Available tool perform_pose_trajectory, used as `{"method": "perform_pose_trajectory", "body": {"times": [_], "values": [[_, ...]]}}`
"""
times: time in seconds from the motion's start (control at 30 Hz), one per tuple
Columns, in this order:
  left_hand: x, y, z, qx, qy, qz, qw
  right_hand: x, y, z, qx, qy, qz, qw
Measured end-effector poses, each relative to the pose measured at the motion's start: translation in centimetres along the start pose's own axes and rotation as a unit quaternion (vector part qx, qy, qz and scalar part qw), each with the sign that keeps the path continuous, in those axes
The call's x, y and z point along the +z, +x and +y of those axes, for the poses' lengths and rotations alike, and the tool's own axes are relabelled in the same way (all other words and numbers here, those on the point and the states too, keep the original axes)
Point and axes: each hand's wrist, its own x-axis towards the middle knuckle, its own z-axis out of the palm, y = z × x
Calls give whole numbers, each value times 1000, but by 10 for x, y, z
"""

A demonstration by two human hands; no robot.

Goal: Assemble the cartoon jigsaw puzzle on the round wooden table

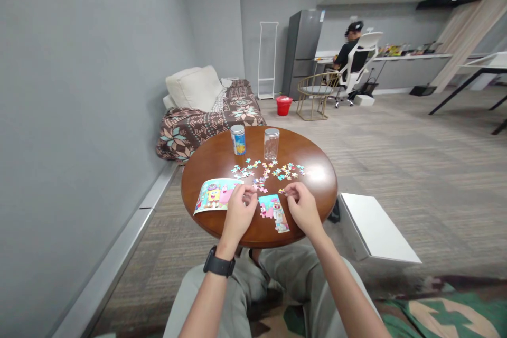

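A partly joined jigsaw puzzle (274, 209) lies on the round wooden table, between my two hands. My left hand (240, 210) rests at its left side, fingers curved and thumb apart, with nothing visible in them. On the right, my right hand (304, 208) has its thumb and forefinger closed at a small puzzle piece (281, 190), just above the joined part. Loose puzzle pieces (282, 173) are scattered beyond both hands. Partly behind my left hand is a printed reference picture (214, 195) of a yellow cartoon character, its left edge curling up.
On the table (304, 148), a jar with a blue-yellow label (238, 140) and a clear lidded jar (271, 144) stand at the back. A white box (380, 227) is on the floor at right. Farther off are a covered sofa (237, 105), a red bucket (283, 106) and a seated person (348, 53).
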Motion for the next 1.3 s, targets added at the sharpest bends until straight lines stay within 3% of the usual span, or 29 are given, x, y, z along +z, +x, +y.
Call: {"method": "perform_pose_trajectory", "body": {"times": [0.27,0.33,0.4,0.57,0.67,0.9,1.2,1.3], "values": [[-7,-10,19,86,131,47,987,-4,-2,-5,6,-8,-22,1000],[-11,-11,20,107,207,82,969,-5,-2,-5,6,-14,-26,1000],[-15,-13,16,87,310,89,943,-6,-2,-5,7,-18,-31,999],[-25,-22,0,-30,457,-46,888,-5,-2,-4,8,-19,-29,999],[-30,-23,-1,-40,481,-105,870,-5,-2,-2,8,-19,-23,1000],[-36,-3,0,-11,479,-173,860,-3,-1,1,-10,-13,-15,1000],[-29,-11,-11,15,492,-129,861,4,0,2,-28,-104,55,993],[-30,-10,-10,16,488,-124,864,9,-1,1,-33,-169,45,984]]}}
